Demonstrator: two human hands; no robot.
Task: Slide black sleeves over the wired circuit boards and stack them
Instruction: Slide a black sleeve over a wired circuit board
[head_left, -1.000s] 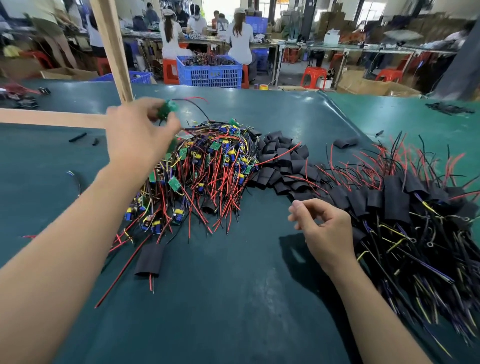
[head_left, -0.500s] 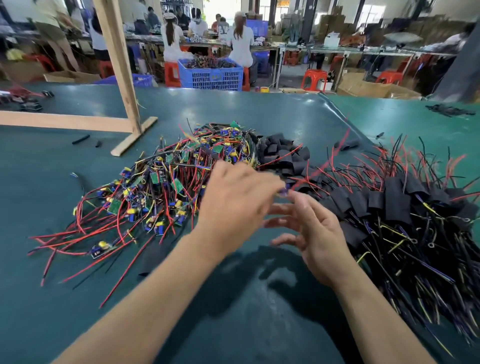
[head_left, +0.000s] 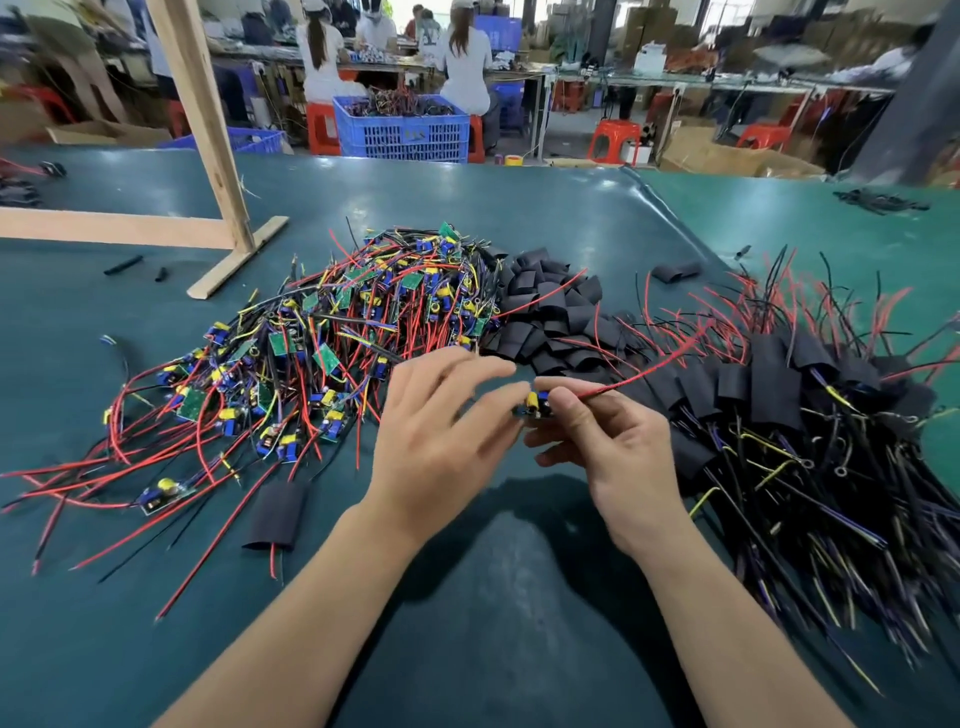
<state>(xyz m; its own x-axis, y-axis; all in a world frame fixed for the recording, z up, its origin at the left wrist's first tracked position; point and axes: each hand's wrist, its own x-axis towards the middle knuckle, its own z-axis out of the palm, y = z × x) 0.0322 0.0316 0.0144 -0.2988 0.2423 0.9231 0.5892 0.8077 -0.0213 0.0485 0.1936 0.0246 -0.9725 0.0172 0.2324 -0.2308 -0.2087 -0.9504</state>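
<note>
Right now your 2 hands meet above the green table (head_left: 467, 623), just in front of the heaps. Your right hand (head_left: 613, 447) pinches a small wired circuit board (head_left: 535, 402) between thumb and curled fingers; the board's yellow and blue parts show at the fingertips. Its red wire (head_left: 649, 371) runs up and to the right, over the sleeved stack. Your left hand (head_left: 441, 431) is at the board's other end with its fingers bent loosely toward it; whether they grip the board or only touch it, I cannot tell, as the hand is blurred.

To the left lies the big pile of bare boards (head_left: 322, 353), with red, black and yellow leads spreading toward the table edge. Behind your hands, touching that pile, sits the heap of loose black sleeves (head_left: 550, 312). On the right is the stack of sleeved boards (head_left: 779, 395), wires fanning outward. 1 sleeved board (head_left: 272, 514) lies alone near your left forearm, well apart from the stack. A wooden frame (head_left: 208, 156) stands at the far left of the table.
</note>
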